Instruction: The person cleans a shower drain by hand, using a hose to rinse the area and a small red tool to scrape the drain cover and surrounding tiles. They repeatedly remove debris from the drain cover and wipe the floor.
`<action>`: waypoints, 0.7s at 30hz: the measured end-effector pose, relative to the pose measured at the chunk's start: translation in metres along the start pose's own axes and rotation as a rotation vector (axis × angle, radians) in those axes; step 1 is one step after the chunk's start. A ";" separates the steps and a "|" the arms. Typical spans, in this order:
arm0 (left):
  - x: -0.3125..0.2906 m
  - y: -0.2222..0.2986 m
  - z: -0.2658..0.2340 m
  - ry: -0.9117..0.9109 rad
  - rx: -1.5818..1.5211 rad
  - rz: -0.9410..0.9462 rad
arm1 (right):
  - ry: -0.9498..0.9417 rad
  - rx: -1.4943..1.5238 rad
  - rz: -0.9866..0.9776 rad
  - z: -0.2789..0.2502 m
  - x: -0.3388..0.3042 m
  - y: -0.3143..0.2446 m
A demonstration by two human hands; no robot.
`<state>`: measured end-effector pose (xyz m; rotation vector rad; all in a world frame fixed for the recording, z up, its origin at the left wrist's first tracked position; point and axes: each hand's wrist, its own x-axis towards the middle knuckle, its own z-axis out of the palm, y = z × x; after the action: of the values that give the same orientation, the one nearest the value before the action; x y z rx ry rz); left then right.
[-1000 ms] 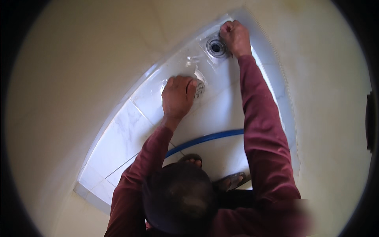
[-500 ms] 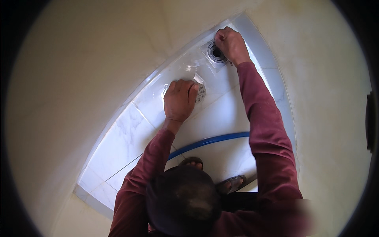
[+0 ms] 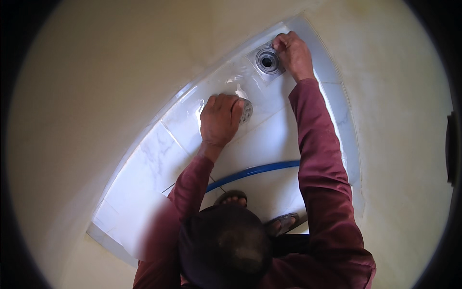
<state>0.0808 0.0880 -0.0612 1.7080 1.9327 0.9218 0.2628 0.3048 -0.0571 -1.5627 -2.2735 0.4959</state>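
A person in dark red long sleeves crouches over a white marble-patterned tiled floor (image 3: 144, 168), both hands planted near an open floor drain (image 3: 267, 60) set in the far corner where the tiles meet cream walls (image 3: 96, 72). The left hand (image 3: 219, 119) presses palm-down on the tile, its fingers (image 3: 226, 103) curled shut over a round perforated metal drain cover (image 3: 246, 110), of which only the right edge peeks out just beyond the knuckles; the hold looks meant to keep the loose cover pinned and ready close to the opening. The right hand (image 3: 293, 54) rests at the drain's far right rim, fingers (image 3: 284, 42) bent and closed against the edge of the square frame, apparently steadying or working the fitting; whether they pinch anything small cannot be told, since the hand's back hides the fingertips. The drain's dark round throat lies just left of those fingers, well apart from the cover under the other hand. A blue hose (image 3: 255, 170) curves across the tiles nearer the body, behind both wrists, its ends lost under the sleeves. Two sandalled feet (image 3: 284, 222) show partly below it. The person's own head (image 3: 224, 248) blocks the lower floor, and the fisheye rim bends the tile edges.
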 end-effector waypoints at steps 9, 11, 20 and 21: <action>0.000 0.004 0.001 -0.002 0.013 -0.035 | -0.026 -0.220 -0.443 0.002 0.014 0.007; -0.001 0.006 0.002 -0.005 0.018 -0.046 | -0.034 -0.202 -0.464 -0.002 0.018 0.011; -0.001 0.008 0.003 -0.002 0.044 -0.033 | 0.067 -0.144 -0.358 0.006 0.014 0.000; 0.001 0.009 0.003 0.003 0.043 -0.015 | 0.084 -0.127 -0.337 0.009 0.014 -0.001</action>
<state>0.0894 0.0895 -0.0569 1.7149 1.9784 0.8838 0.2531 0.3169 -0.0637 -1.1902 -2.4737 0.1967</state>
